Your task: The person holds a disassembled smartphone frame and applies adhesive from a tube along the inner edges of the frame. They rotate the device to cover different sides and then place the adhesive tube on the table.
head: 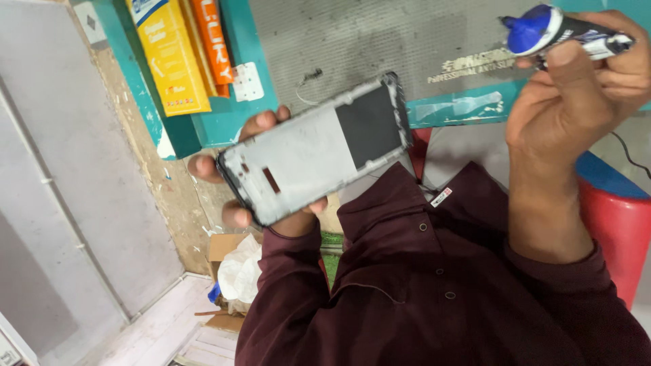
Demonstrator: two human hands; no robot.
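Note:
My left hand grips an opened phone frame, a flat grey slab with a dark rectangular patch near its far end and a black rim. Fingers wrap its left edge and the thumb presses its lower edge. My right hand is raised at the upper right, closed around a small tube with a blue cap end and a dark body. The tube is apart from the phone frame, up and to the right of it. Both sleeves are dark maroon.
A grey anti-slip mat lies on a teal bench. Yellow and orange flat packets rest at the bench's left. A red stool stands at right. On the floor, a cardboard box holds a white bag.

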